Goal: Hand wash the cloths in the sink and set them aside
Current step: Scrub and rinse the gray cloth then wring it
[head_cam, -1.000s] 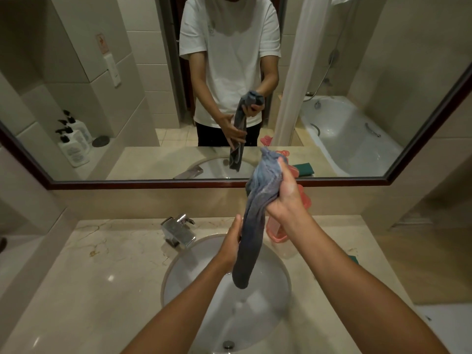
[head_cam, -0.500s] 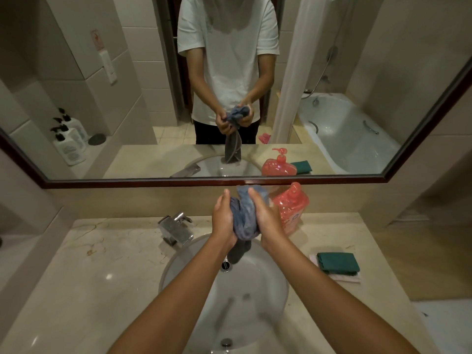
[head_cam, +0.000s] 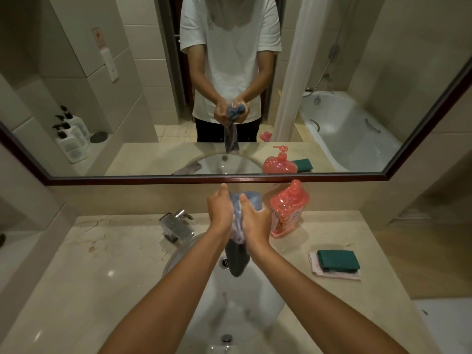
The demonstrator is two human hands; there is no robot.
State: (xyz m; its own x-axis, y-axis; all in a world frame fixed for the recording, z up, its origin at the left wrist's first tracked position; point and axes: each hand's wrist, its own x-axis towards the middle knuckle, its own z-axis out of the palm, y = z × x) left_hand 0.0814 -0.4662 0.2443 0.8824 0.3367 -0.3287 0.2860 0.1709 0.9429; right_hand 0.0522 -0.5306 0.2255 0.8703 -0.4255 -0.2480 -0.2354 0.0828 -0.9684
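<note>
Grip: left hand (head_cam: 221, 210) and right hand (head_cam: 255, 221) curl their fingers around the bunched blue-grey cloth (head_cam: 244, 213), squeezing suds through it.
Position: over the sink (head_cam: 265, 310), so drips fall in.
Set aside: folded green cloth (head_cam: 338, 260), right counter.

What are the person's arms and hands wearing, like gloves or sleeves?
No gloves: the left hand and right hand are bare, with no watch or rings showing. Both forearms are bare too. The mirror shows a white short-sleeved T-shirt.

dim warm light; edges bowed, slight blur
</note>
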